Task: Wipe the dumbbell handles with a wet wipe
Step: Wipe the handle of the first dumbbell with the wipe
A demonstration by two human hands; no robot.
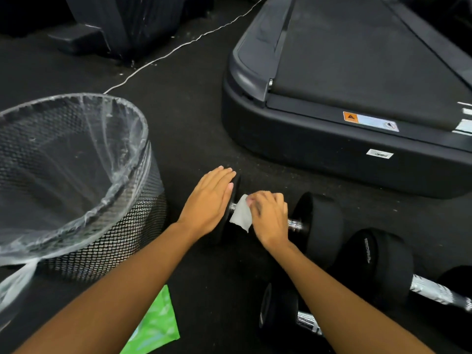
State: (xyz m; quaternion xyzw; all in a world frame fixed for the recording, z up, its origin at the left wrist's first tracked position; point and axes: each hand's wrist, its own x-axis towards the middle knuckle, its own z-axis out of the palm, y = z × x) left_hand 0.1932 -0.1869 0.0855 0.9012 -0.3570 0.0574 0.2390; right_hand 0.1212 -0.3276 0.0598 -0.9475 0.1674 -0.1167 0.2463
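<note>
A wire mesh bin point(115, 241) fills the nine o'clock side of the view. It stands on the dark floor point(194, 123), with a clear plastic liner point(122, 139) folded over its rim. At about six o'clock, below the forearms, a green packet point(155, 325) lies flat on the floor, partly hidden by the left arm.

Just right of the bin, the left hand point(209, 200) lies spread and flat. Its fingers are straight and close together, pointing toward one o'clock, and the palm presses on the near-left head of the dumbbell point(319, 221). That head is almost wholly covered by the hand. The dumbbell rests on the floor near the centre of the view, its bar running from ten o'clock to four o'clock.

At three o'clock of the left hand, touching distance away, the right hand point(270, 215) has its fingers curled over the handle point(295, 224), clamped on a white wet wipe point(241, 214). The wipe is wrapped against the bar, and a loose corner hangs below the knuckles. Bare knurled metal shows between this hand and the dumbbell's right head.

Toward four o'clock lies a second dumbbell point(383, 264), and at five o'clock a third dumbbell point(278, 310), partly behind the right forearm. A treadmill point(357, 98) base occupies the one-to-three o'clock area. A white cable point(178, 47) trails across the floor toward twelve o'clock.
</note>
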